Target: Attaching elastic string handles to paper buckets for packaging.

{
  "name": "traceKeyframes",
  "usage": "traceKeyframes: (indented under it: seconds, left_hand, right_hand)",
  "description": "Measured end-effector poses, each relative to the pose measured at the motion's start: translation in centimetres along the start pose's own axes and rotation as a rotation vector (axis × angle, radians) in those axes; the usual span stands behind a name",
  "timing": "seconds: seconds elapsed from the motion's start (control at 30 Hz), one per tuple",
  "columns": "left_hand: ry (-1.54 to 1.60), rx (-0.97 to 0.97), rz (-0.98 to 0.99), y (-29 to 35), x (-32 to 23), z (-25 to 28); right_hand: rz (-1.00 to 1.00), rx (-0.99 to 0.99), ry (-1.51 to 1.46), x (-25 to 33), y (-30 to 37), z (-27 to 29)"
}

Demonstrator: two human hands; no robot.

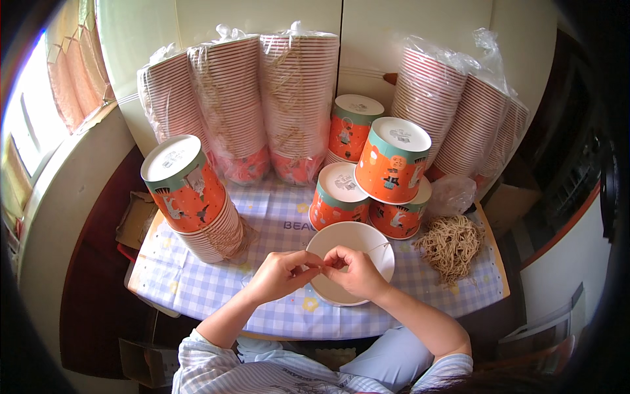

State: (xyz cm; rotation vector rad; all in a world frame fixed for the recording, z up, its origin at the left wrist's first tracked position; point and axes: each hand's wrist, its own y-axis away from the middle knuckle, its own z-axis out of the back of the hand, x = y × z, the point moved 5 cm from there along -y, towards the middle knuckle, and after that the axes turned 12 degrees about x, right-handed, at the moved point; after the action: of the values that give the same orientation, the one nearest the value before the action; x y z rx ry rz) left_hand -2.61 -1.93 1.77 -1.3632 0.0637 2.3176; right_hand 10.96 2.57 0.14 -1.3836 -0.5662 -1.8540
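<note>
A white-lined paper bucket [351,289] stands mouth up on the table right in front of me. Over its opening, my left hand [285,274] and my right hand [354,272] meet with their fingertips pinched together. A thin tan cord [377,247] runs from the bucket's far right wall toward my right hand. Both hands appear to pinch this cord, though the fingers hide most of it. To the right of the bucket lies a tangled heap of tan cords [451,248].
Upturned orange and green buckets [394,161] are piled behind the bucket. A nested stack [187,190] leans at left. Tall plastic-wrapped stacks [298,98] line the back, with more wrapped stacks [430,98] at back right. A checked cloth [262,315] covers the table.
</note>
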Motion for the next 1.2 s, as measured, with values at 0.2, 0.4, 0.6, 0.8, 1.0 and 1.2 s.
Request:
traceKeyframes:
  seconds: [0.2, 0.4, 0.6, 0.8, 1.0, 1.2]
  left_hand:
    - [-0.115, -0.043, -0.129, -0.4, -0.6, 0.4]
    - [0.037, -0.078, -0.04, -0.5, 0.8, 0.2]
    - [0.337, -0.094, 0.014, -0.4, 2.0, -0.3]
    - [-0.03, -0.119, 0.063, 0.8, 0.9, 0.5]
    - [-0.344, -0.179, -0.201, 0.9, -0.2, -0.1]
    - [0.064, -0.082, 0.102, 0.7, 1.8, -0.5]
  right_hand:
    - [0.004, -0.006, -0.01, -0.4, -0.1, 0.1]
    - [0.009, 0.006, 0.024, 0.1, 0.0, 0.1]
    - [0.035, -0.007, 0.008, 0.2, 0.1, 0.1]
    - [0.026, -0.014, -0.029, 0.1, 0.2, 0.2]
    - [0.043, -0.012, -0.01, 0.4, 0.1, 0.1]
    - [0.04, -0.004, 0.011, 0.4, 0.3, 0.3]
